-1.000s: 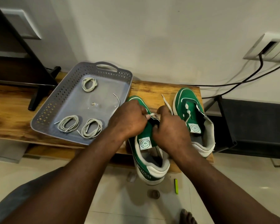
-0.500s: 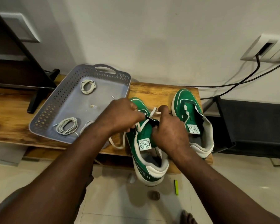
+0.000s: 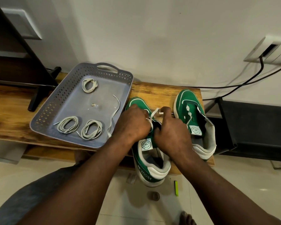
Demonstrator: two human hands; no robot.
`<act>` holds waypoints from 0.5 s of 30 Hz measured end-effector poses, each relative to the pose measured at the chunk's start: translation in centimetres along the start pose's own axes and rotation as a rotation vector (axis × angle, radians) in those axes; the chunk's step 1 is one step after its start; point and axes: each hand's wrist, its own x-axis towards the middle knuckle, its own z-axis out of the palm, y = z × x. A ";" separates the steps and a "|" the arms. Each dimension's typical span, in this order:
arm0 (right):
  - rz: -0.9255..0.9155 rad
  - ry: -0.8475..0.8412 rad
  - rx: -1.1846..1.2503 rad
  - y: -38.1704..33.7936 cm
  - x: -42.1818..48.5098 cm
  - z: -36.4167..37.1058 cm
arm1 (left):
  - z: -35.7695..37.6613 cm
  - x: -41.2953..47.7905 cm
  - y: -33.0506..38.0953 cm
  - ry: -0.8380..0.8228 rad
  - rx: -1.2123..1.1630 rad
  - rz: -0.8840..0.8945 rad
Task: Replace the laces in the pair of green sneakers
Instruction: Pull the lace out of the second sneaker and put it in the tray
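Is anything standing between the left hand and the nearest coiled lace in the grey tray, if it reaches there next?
Nothing solid. Only the tray's low wall and the loose lace trailing over it lie between the left hand and the nearest coil. The hand grips that lace at the near sneaker.

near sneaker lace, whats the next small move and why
Probably draw the lace through and take up its slack. The left hand and right hand both pinch it over the near sneaker, while a long loose length trails into the tray; which eyelet it passes is hidden under the hands.
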 end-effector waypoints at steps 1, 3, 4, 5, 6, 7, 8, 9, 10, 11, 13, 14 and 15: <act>0.008 -0.005 -0.011 -0.1 0.0 0.0 | -0.1 0.3 0.0 -0.017 -0.068 -0.014; 0.021 -0.009 -0.029 -0.2 -0.1 0.0 | -0.9 0.6 0.1 -0.081 -0.204 -0.042; 0.027 -0.009 -0.038 -0.3 -0.1 -0.1 | -1.6 0.6 0.1 -0.124 -0.284 -0.034; 0.031 -0.007 -0.045 -0.3 -0.1 -0.1 | -2.5 0.5 0.0 -0.169 -0.388 -0.003; 0.035 -0.002 -0.046 -0.3 0.0 -0.1 | -3.7 0.1 0.0 -0.222 -0.513 0.049; 0.037 0.004 -0.041 -0.3 0.0 0.0 | -4.9 -0.5 0.1 -0.288 -0.645 0.111; 0.039 0.009 -0.034 -0.3 0.1 0.1 | -5.9 -1.0 0.1 -0.361 -0.772 0.172; 0.043 0.011 -0.029 -0.2 0.1 0.1 | -6.9 -1.5 0.1 -0.423 -0.889 0.231; 0.049 0.009 -0.024 -0.2 0.2 0.2 | -7.7 -1.9 0.1 -0.463 -0.991 0.281; 0.056 0.003 -0.020 -0.2 0.2 0.2 | -8.3 -2.2 0.0 -0.488 -1.081 0.317; 0.060 -0.005 -0.015 -0.2 0.2 0.2 | -9.0 -2.2 -0.5 -0.543 -1.256 0.332; 0.059 -0.008 -0.017 -0.2 0.2 0.1 | -9.1 -2.0 -0.6 -0.556 -1.318 0.299; 0.060 -0.010 -0.015 -0.2 0.2 0.1 | -9.1 -1.8 -0.7 -0.544 -1.334 0.240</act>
